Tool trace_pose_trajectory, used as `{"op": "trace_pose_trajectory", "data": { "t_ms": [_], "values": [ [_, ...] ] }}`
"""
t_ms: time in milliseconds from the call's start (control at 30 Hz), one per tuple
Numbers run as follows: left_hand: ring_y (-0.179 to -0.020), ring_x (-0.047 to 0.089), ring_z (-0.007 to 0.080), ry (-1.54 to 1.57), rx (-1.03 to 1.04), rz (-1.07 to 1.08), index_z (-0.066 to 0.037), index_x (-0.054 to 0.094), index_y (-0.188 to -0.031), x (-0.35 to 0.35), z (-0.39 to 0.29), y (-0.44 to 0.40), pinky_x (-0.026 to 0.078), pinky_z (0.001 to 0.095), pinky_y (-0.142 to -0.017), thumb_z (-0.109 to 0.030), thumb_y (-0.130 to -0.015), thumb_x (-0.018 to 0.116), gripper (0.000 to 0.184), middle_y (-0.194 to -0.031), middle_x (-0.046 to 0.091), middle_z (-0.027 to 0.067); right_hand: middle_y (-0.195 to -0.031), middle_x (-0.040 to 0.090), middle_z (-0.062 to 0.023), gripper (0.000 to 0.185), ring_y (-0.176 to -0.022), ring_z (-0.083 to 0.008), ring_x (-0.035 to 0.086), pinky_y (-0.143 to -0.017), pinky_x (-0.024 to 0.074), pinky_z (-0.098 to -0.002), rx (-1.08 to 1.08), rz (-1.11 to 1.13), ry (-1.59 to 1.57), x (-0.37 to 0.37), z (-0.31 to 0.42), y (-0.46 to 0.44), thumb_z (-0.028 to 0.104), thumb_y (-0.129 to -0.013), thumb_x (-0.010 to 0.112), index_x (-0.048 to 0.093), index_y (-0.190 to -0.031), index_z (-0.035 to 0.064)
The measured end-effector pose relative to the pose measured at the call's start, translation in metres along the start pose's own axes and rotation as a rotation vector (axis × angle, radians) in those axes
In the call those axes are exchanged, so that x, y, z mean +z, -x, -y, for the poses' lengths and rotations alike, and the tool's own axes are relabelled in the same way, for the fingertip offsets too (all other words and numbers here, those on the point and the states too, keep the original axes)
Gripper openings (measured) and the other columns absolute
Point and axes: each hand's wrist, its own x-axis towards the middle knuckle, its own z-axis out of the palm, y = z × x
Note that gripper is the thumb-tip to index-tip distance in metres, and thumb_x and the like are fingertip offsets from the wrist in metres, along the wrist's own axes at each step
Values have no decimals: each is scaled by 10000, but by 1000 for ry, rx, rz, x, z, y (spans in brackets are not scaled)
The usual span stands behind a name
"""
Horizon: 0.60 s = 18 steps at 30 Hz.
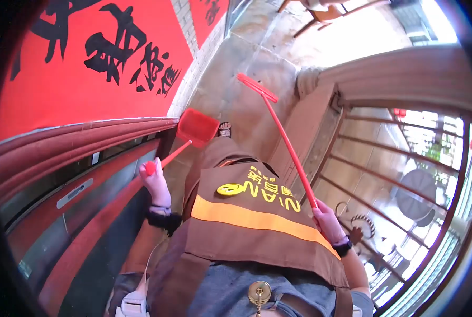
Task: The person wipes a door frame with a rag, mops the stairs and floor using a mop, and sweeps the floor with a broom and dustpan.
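My left hand, in a thin pale glove, is wrapped round the top of the handle of a red long-handled dustpan. The pan hangs ahead on the left, near the foot of the wall; I cannot tell whether it touches the floor. In my right hand, also gloved, is the red stick of a broom. Its red head lies farther out over the tiled floor, angled to the left. Between my hands spreads a brown apron with an orange band and yellow lettering.
A red wall panel with black characters rises at the left, above a red-brown door. On the right stand a brown ledge and a barred railing. Beige stone tiles run ahead towards a wooden chair.
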Motion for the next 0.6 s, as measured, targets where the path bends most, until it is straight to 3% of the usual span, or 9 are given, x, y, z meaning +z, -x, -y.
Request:
{"op": "trace_pose_trajectory", "data": {
  "t_ms": [67, 267, 367, 533, 600],
  "values": [
    [-696, 480, 71, 115, -190, 42, -66, 464, -822, -9, -18, 6, 425, 227, -586, -163, -807, 660, 219, -812, 498, 9, -531, 412, 30, 448, -339, -67, 378, -305, 329, -220, -31, -9, 100, -6, 38, -14, 153, -898, 415, 347, -1340, 132],
    [-759, 524, 80, 199, -336, -113, -74, 488, -856, 7, -61, -13, 476, 253, -626, -182, -810, 661, 208, -854, 521, -9, -546, 414, 25, 425, -334, -65, 363, -297, 318, -209, -178, -6, 250, 18, 156, -116, 173, -909, 407, 362, -1323, 92],
    [-766, 541, 80, 207, -354, -179, -81, 499, -864, 14, -62, -9, 488, 250, -606, -159, -819, 650, 176, -866, 534, -15, -543, 412, 24, 345, -347, -70, 379, -306, 338, -210, -241, 21, 269, 23, 202, -198, 183, -915, 406, 402, -1250, 98],
    [-705, 506, 64, 151, -290, -275, -77, 486, -815, 31, -49, 9, 483, 236, -565, -107, -818, 641, 158, -791, 499, -24, -562, 416, -19, 256, -383, -132, 422, -336, 401, -294, -197, 171, 446, -10, 244, -323, 149, -898, 392, 356, -1151, 128],
    [-675, 479, 54, 126, -227, -284, -78, 472, -780, 43, -53, 19, 477, 230, -551, -95, -817, 639, 172, -752, 469, -32, -591, 421, -49, 238, -409, -168, 446, -360, 429, -325, -117, 133, 560, -46, 264, -362, 76, -812, 449, 362, -1027, 128]
  ]
}}
